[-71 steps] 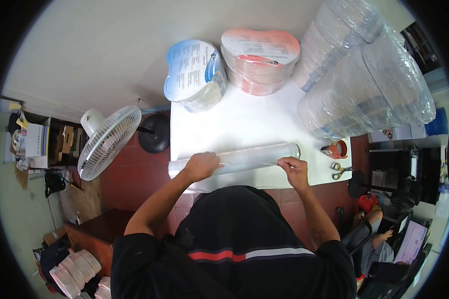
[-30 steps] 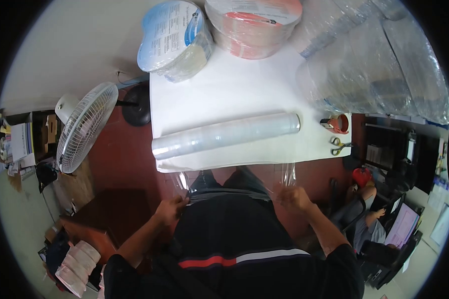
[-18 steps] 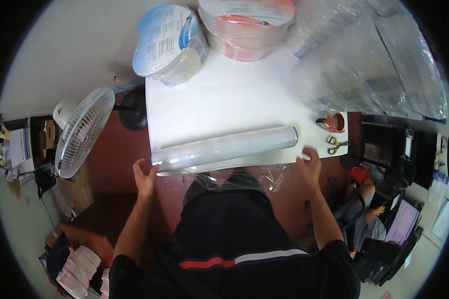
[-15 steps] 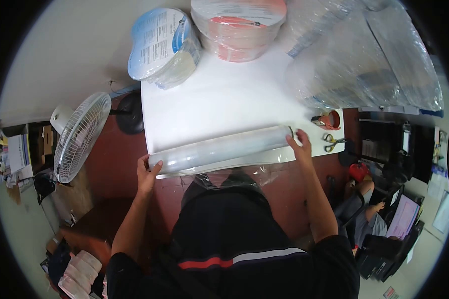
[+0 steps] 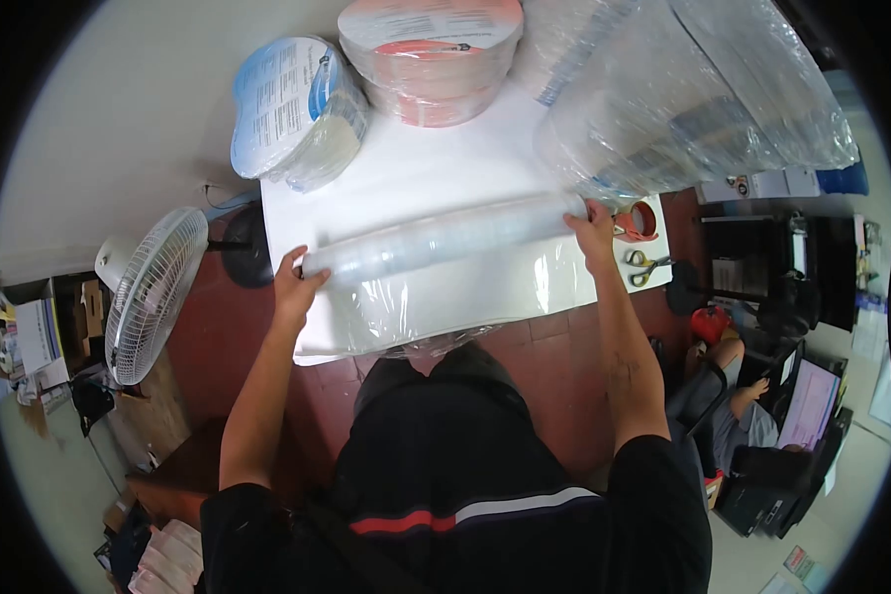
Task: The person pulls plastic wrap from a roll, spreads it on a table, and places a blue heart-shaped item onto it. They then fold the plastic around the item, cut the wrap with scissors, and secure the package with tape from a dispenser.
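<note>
A long roll of clear plastic wrap lies crosswise over the white table, its right end farther from me. My left hand grips the left end, with the thumb on top. At the right end, my right hand is closed around the roll. Loose film stretches from the roll toward me and hangs over the table's front edge. Near my right hand are an orange tape dispenser and a pair of scissors.
Film-wrapped stacks, one blue-topped and one red-topped, stand at the back. Large plastic-wrapped bundles fill the back right. A fan is left of the table. Another person sits by a monitor at right.
Both hands have moved the roll away from me across the table. More clear film now lies spread between the roll and the front edge.
</note>
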The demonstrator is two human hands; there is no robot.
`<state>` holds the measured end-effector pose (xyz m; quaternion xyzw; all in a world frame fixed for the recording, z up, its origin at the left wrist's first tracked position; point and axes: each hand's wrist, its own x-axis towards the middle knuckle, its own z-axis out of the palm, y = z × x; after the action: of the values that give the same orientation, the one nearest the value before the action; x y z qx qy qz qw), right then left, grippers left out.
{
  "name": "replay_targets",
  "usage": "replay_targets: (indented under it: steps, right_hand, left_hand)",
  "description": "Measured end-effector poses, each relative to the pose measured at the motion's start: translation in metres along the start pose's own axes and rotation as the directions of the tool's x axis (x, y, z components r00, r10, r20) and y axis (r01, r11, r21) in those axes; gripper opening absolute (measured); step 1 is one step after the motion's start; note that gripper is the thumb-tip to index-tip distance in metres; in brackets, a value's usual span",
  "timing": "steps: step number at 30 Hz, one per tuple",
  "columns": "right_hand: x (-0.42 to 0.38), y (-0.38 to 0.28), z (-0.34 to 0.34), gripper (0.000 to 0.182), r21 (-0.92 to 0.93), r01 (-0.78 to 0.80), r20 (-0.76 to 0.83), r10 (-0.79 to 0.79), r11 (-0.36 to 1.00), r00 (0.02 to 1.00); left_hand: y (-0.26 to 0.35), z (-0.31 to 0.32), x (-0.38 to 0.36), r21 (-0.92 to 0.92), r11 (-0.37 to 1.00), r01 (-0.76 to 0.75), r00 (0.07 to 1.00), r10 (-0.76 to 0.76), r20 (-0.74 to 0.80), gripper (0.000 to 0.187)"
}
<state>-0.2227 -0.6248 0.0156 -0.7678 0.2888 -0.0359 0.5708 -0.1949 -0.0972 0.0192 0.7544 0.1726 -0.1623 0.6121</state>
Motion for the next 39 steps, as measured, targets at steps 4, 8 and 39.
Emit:
replay_targets:
  steps: [4, 8, 39]
  right_hand:
    - [0.003, 0.007, 0.012, 0.069, -0.051, 0.105, -0.057, -0.107, 0.993, 0.993]
    - [-0.043, 0.018, 0.007, 0.075, -0.296, 0.117, -0.285, -0.205, 0.948, 0.936]
    - [-0.087, -0.141, -0.071, 0.035, 0.333, -0.1, 0.418, -0.052, 0.938, 0.907]
  left_hand:
    - [0.004, 0.005, 0.02, -0.013, 0.999, -0.049, 0.996, 0.048, -0.071, 0.069]
    - [-0.022, 0.01, 0.005, 0.332, 0.937, -0.114, 0.905, 0.235, -0.355, 0.089]
    - [0.095, -0.012, -0.112, -0.363, 0.931, 0.026, 1.0, -0.03, -0.004, 0.037]
